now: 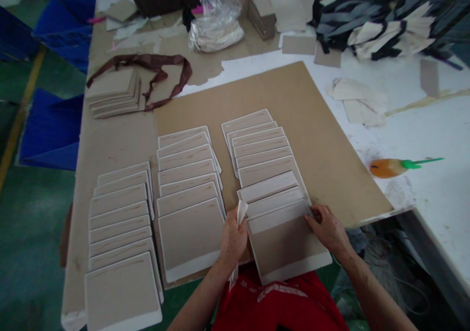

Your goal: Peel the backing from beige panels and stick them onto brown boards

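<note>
Three overlapping rows of grey-beige cards with white edges lie on a brown board (312,125). My left hand (232,238) is closed on a thin white strip (240,212) at the left edge of the nearest card (286,248) of the right row. My right hand (328,228) rests on that card's upper right corner, fingers curled and pressing down. The card overhangs the table's near edge above my red shirt.
The middle row (187,189) and left row (123,223) lie to the left. A card stack (113,93) with a brown ribbon (154,69) sits far left. An orange bottle with green nozzle (392,167) lies at right. Plastic bags, loose cards and dark fabric pile at the back.
</note>
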`<state>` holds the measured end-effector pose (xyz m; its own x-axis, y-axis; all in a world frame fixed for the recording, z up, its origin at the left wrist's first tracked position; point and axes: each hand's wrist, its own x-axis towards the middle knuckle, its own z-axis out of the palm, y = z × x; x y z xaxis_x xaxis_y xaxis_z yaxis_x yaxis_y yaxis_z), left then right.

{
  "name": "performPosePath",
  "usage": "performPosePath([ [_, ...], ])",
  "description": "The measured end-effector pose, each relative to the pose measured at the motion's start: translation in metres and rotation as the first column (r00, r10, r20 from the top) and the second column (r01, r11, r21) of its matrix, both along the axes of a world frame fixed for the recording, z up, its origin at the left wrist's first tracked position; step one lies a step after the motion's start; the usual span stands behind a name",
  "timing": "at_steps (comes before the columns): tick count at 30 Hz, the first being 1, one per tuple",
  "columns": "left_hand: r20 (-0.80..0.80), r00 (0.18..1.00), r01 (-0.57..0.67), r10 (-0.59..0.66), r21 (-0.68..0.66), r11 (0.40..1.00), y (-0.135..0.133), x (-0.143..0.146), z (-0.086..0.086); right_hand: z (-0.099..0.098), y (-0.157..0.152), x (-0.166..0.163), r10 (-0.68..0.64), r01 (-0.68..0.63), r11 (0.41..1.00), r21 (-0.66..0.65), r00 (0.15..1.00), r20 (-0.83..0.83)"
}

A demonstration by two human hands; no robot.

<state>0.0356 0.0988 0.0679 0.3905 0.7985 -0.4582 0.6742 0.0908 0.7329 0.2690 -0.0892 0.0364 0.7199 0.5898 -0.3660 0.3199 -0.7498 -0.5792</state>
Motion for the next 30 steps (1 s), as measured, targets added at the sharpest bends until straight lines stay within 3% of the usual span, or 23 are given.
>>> performPosePath([
  [8,0.079,0.996,0.044,-0.046,0.025,0.999,-0.003,0.004,-0.010,-0.016,-0.013,0.000,-0.066,0.067,0.998,0.010,0.996,-0.054],
  [11,0.052,0.996,0.063,-0.069,0.108,0.992,0.000,0.003,-0.011,-0.006,-0.014,0.001,-0.074,0.073,0.997,-0.027,0.995,-0.061],
  [14,0.008,1.000,-0.024,0.023,0.182,0.983,0.006,0.002,0.001,0.016,-0.003,0.006,-0.123,0.123,0.992,0.011,0.992,0.027],
  [16,0.027,0.995,-0.095,0.094,0.034,0.995,0.012,0.002,0.016,0.034,0.012,0.008,-0.119,0.115,0.990,0.086,0.992,0.040],
  [18,0.126,0.978,-0.131,0.168,-0.257,0.957,0.019,0.005,0.032,0.051,0.035,0.006,-0.077,0.086,0.984,0.155,0.995,-0.062],
  [20,0.246,0.922,-0.134,0.298,-0.521,0.843,0.025,0.010,0.044,0.066,0.064,-0.004,-0.060,0.112,0.967,0.231,0.973,-0.223],
  [22,0.302,0.856,-0.116,0.420,-0.679,0.725,0.028,0.017,0.049,0.076,0.095,-0.021,-0.019,0.148,0.934,0.324,0.929,-0.370],
  [25,0.305,0.817,-0.085,0.489,-0.775,0.626,0.027,0.024,0.046,0.079,0.132,-0.050,0.127,0.115,0.895,0.431,0.861,-0.492],
  [27,0.305,0.801,-0.097,0.516,-0.783,0.614,0.023,0.026,0.042,0.074,0.147,-0.066,0.205,0.065,0.898,0.436,0.814,-0.543],
  [30,0.314,0.779,-0.125,0.543,-0.771,0.624,0.018,0.027,0.038,0.063,0.156,-0.078,0.216,0.042,0.926,0.374,0.754,-0.621],
])
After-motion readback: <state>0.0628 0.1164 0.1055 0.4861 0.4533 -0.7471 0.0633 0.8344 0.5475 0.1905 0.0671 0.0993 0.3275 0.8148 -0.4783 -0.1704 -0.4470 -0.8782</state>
